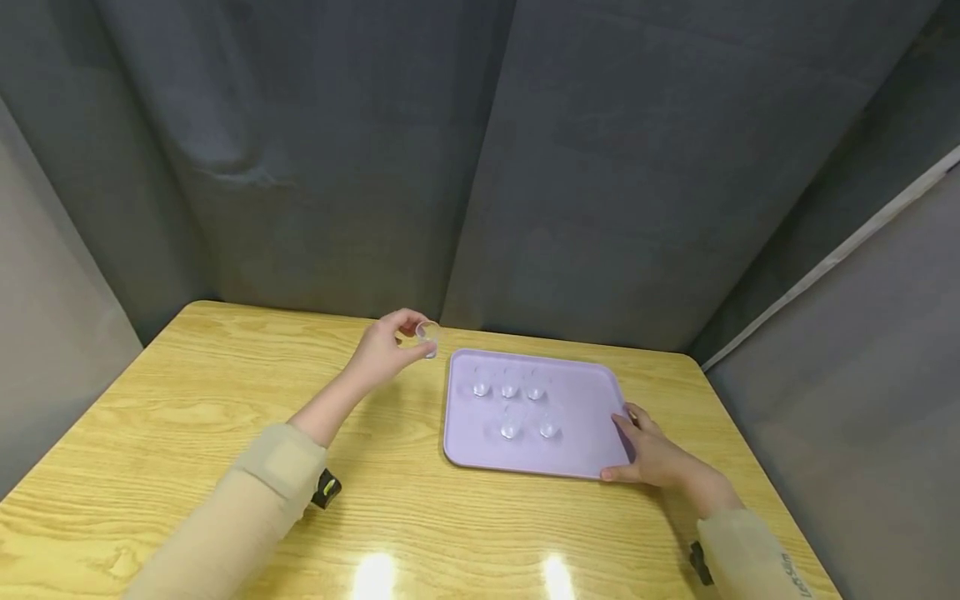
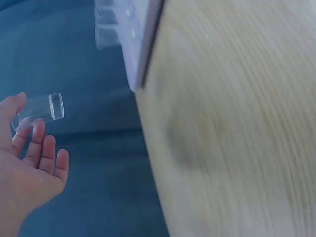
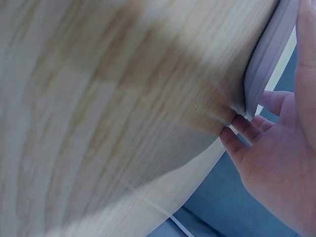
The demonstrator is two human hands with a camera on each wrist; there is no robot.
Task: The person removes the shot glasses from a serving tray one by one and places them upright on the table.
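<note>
Clear cup lifted beside a lilac tray

The left hand (image 1: 382, 350) pinches a small clear plastic cup (image 1: 427, 335) above the grained wooden table (image 1: 187, 417), just left of the smooth rounded tray (image 1: 577, 417); the right hand (image 1: 652, 454) grips the tray's near right corner.

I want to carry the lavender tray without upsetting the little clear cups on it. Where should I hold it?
Grip the tray by its raised rim, at both short ends, coming in level from the sides. The right hand already holds the near right corner; five small cups stand loose on it, so keep it flat.
</note>
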